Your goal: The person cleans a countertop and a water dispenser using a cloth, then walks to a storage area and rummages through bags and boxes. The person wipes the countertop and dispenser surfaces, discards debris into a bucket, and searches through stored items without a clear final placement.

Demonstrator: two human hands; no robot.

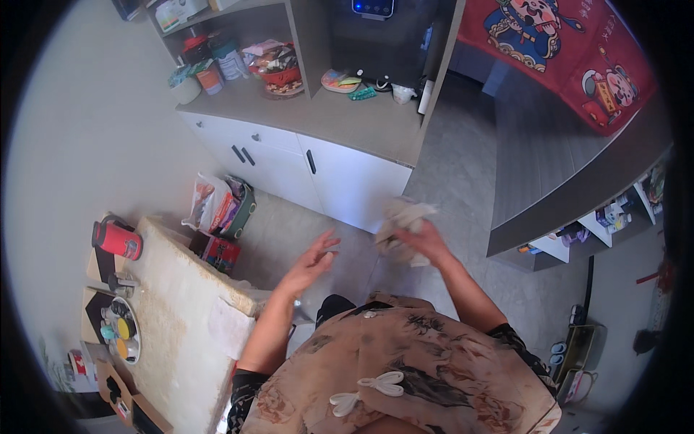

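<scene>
Here's the right hand (426, 243), out in front of the body and closed on a crumpled beige cloth (400, 223) — the fabric is blurred, bunched up in the grip and hanging over the grey floor (284, 220), just in front of the white cabinet doors (353, 178). Over to the left hand (311, 269), and it's spread, fingers loosely parted and slightly curled in the air, apart from the cloth and near the corner of the pale, stained tabletop (184, 304). On that tabletop a round tray (140, 349) carries small jars (126, 330), with a red mug (119, 241) towards the far end. Down on the floor beyond it, a white plastic bag (208, 205) leans beside a red box (220, 254) — and up at the right hangs a red curtain (481, 32) with cartoon figures printed across it
</scene>
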